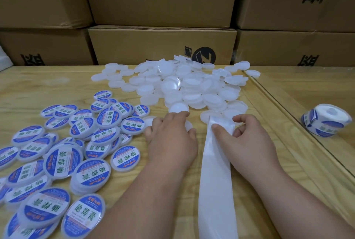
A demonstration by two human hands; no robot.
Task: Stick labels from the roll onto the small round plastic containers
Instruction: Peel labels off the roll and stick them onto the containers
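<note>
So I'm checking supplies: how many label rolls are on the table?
1, the label roll, standing alone at the table's right side, beyond the seam in the tabletop. The backing strip under the right hand is loose liner; its source is out of view.

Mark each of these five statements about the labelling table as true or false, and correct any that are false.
1. The labelled containers lie on the person's left side. True.
2. The label roll is in the left hand. False: the roll rests on the table at the right, apart from both hands.
3. The right hand pinches the white backing strip. True.
4. The unlabelled containers are stacked in neat columns. False: they lie in a loose heap.
5. Cardboard boxes stand behind the table. True.
</note>
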